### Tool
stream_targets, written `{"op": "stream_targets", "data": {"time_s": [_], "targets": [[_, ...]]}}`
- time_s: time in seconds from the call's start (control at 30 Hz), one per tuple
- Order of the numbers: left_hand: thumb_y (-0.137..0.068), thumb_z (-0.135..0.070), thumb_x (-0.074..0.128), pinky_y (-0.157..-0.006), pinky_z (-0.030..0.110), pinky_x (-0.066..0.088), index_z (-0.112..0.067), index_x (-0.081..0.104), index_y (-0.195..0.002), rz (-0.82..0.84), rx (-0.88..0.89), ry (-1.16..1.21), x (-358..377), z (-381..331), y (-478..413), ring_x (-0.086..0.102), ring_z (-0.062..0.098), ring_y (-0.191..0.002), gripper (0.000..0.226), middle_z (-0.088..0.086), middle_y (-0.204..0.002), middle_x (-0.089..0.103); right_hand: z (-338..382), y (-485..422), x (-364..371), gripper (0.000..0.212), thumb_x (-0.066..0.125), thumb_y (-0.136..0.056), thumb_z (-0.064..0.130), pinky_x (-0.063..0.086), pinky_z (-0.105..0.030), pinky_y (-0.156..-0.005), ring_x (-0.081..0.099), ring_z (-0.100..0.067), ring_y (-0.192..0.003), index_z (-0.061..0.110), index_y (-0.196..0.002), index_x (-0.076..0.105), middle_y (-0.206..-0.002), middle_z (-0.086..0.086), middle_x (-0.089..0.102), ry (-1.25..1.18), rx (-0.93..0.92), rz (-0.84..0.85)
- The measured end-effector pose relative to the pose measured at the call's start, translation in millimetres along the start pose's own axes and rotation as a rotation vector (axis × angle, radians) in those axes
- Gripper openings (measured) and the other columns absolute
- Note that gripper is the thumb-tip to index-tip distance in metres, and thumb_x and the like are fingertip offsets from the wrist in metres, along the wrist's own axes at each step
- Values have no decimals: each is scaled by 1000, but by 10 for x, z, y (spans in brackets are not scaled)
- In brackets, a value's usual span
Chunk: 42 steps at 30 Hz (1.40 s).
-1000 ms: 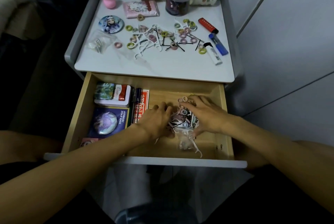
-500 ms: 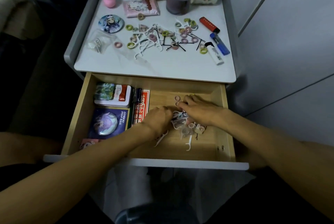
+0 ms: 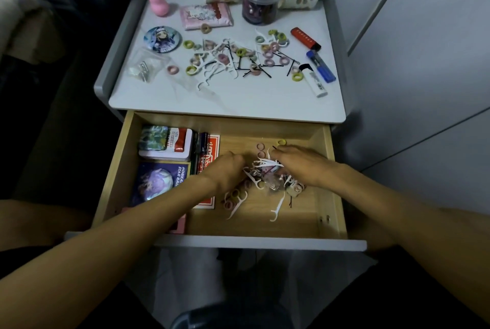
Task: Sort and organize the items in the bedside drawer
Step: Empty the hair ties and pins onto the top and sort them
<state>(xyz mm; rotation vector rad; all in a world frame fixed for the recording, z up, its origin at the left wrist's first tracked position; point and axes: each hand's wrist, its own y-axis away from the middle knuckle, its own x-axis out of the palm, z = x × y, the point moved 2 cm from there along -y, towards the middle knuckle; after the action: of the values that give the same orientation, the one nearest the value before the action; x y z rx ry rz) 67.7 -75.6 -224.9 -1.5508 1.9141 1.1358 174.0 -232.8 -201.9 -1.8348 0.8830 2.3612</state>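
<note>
Partly done: boxes (image 3: pixel 165 148) sit packed at the left of the drawer (image 3: pixel 305 222), but a heap (image 3: pixel 238 60) of small things is unsorted on the top (image 3: pixel 265 105) behind it. The left hand (image 3: pixel 225 169) and right hand (image 3: pixel 299 166) meet over the pile (image 3: pixel 265 170) mid-drawer — grip hidden, cannot tell. Since a second ago the pile has shifted back — loose picks (image 3: pixel 277 208) trail toward the drawer's front.

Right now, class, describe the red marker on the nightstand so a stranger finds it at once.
Start at the pale nightstand top above the open drawer. Three markers lie near its right edge. The red marker is the farthest back, beyond the blue marker and the white marker.
</note>
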Motion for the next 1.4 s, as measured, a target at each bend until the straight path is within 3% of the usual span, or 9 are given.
{"op": "stream_targets", "data": {"time_s": [0.13,0.23,0.43,0.53,0.67,1.0,1.2,1.3,1.4], "targets": [[-93,-6,57,-85,26,50,-19,58,-132,-47,-23,25,-76,12,33,64,21,-103,41,6,-115,68,-9,68,-75,37,42,-104,21,49,-34,-82,59,-21,-102,39,-136,37,-119,-2,59,-144,26,-39],[-91,-1,62,-65,5,37,-12,63,-98,-96,-12,90,-204,-46,82,58,8,-80,13,-13,-84,61,-2,121,-182,45,52,-94,1,51,-30,-79,59,-16,-97,35,-123,46,-110,2,59,-198,3,-84],[-87,-6,70,-58,17,45,-12,67,-76,-167,-30,300,-547,-152,229,63,2,-54,13,-7,-61,67,52,225,-444,23,56,-94,9,49,-31,-79,59,-20,-98,22,-113,54,-104,-2,59,-342,11,-162],[-87,-2,69,-55,20,48,-1,68,-80,-222,-42,449,-785,-253,318,64,14,-53,7,2,-63,70,73,249,-709,19,51,-99,18,50,-39,-89,60,-25,-101,16,-118,54,-117,-11,64,-493,22,-221],[-90,-2,65,-56,19,49,3,66,-83,-298,-64,617,-1169,-306,368,64,14,-55,9,8,-66,70,85,141,-1106,13,56,-98,22,47,-26,-73,61,-12,-89,15,-109,52,-110,-1,64,-500,41,-245],[-91,5,61,-58,23,57,17,62,-97,-437,-241,840,-1826,172,132,66,20,-59,13,22,-79,68,115,-515,-1918,35,55,-99,32,45,-47,-97,59,-31,-110,3,-119,54,-118,-14,62,-719,122,-260],[-90,3,64,-46,19,51,2,64,-79,-470,-361,710,-1941,408,-123,61,10,-43,11,8,-61,66,-122,-972,-1855,18,57,-98,29,54,-47,-84,64,-34,-96,11,-101,56,-101,-13,62,-891,189,-236],[-89,-4,68,-42,14,44,-3,67,-82,-531,-397,579,-2013,503,-225,57,8,-41,7,7,-64,64,-152,-1066,-1852,18,57,-98,27,44,-26,-62,58,-22,-79,13,-87,55,-88,-10,60,-819,196,-280],[-88,-10,71,-39,10,36,-7,69,-87,-606,-393,422,-2086,544,-240,53,10,-51,4,2,-64,61,-174,-1100,-1841,26,58,-96,30,31,-31,-57,49,-17,-69,11,-79,54,-76,-7,56,-738,223,-337]]}}
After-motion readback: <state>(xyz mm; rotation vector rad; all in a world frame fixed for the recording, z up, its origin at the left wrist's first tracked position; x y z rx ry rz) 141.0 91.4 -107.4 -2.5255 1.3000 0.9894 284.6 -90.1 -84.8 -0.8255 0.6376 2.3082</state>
